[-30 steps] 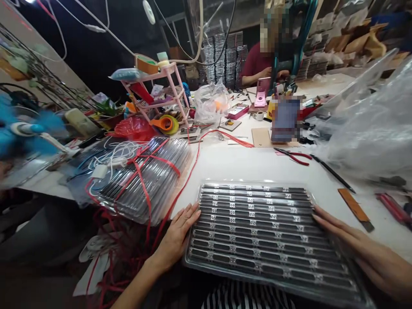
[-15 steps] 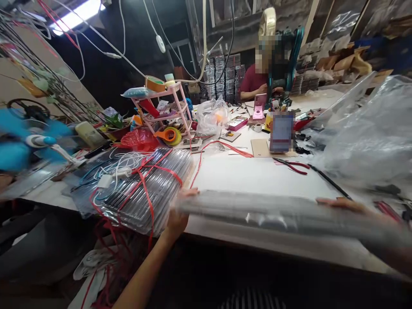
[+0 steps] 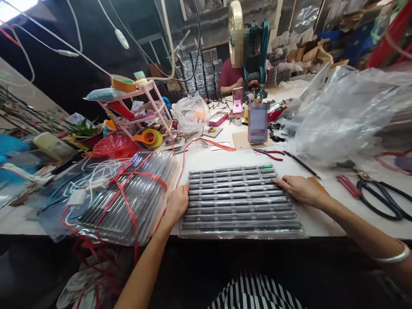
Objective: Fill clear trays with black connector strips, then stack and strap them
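Note:
A flat stack of clear plastic sleeves holding dark ribbed strips (image 3: 236, 199) lies on the white table near its front edge. My left hand (image 3: 178, 201) is closed on the left side of this stack, with the thumb along its edge. At the upper right corner my right hand (image 3: 299, 189) grips the stack, thumb and fingers closed over its side. Left of my left hand rests a similar bundle of plastic-sleeved strips (image 3: 128, 199), tied crosswise with red plastic ribbon (image 3: 126, 204).
A white charger cable (image 3: 96, 176) lies coiled on the tied bundle. Red-handled pliers (image 3: 272, 153), a black pen-like stick (image 3: 301, 164) and large scissors (image 3: 380, 193) lie to the right. A pink rack (image 3: 154, 109) stands at back left, a phone (image 3: 257, 124) behind the stack. A co-worker (image 3: 229, 79) sits by a teal machine (image 3: 262, 47).
The stack, earlier raised on edge and blurred between my hands, now lies flat on the table. My right hand has moved left. The view has turned slightly to the right.

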### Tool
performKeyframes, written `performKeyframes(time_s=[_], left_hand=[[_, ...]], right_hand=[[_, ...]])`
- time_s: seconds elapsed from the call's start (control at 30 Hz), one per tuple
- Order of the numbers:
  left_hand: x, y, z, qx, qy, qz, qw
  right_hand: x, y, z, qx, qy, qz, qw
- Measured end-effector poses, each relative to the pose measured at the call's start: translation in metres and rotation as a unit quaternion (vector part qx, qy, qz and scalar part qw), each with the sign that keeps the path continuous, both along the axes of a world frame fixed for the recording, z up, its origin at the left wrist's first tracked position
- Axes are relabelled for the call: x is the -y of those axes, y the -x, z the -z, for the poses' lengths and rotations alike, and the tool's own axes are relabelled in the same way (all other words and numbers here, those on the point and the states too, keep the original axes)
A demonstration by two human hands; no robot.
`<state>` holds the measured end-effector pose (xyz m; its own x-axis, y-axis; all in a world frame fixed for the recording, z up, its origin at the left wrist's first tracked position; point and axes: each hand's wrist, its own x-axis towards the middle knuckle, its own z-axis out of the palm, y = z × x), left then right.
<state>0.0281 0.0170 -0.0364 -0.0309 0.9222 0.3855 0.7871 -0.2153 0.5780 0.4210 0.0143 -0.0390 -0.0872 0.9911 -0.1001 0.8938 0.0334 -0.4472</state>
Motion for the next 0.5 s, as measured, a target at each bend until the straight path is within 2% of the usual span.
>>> performKeyframes(time_s=[0.13,0.2,0.27,0.37,0.43,0.5], left_hand=[[-0.001,-0.003,0.0,-0.083,0.069,-0.043,0.993],[0.01,-0.002,0.002,-0.117,0.073,-0.051,0.989],[0.029,0.0,0.009,-0.149,0.053,-0.051,0.986],[0.057,0.003,0.026,-0.154,0.024,-0.053,0.986],[0.063,0.003,0.034,-0.125,0.026,-0.057,0.99],[0.059,0.003,0.038,-0.094,0.035,-0.056,0.993]], right_hand=[[0.01,0.004,-0.003,0.141,0.019,0.009,0.99],[0.025,0.006,0.003,0.169,-0.016,0.033,0.985],[0.047,0.005,0.015,0.113,-0.104,0.033,0.988],[0.076,0.005,0.036,0.021,-0.228,0.001,0.973],[0.084,0.008,0.042,0.011,-0.246,-0.002,0.969],[0.081,0.014,0.044,0.011,-0.24,-0.001,0.971]])
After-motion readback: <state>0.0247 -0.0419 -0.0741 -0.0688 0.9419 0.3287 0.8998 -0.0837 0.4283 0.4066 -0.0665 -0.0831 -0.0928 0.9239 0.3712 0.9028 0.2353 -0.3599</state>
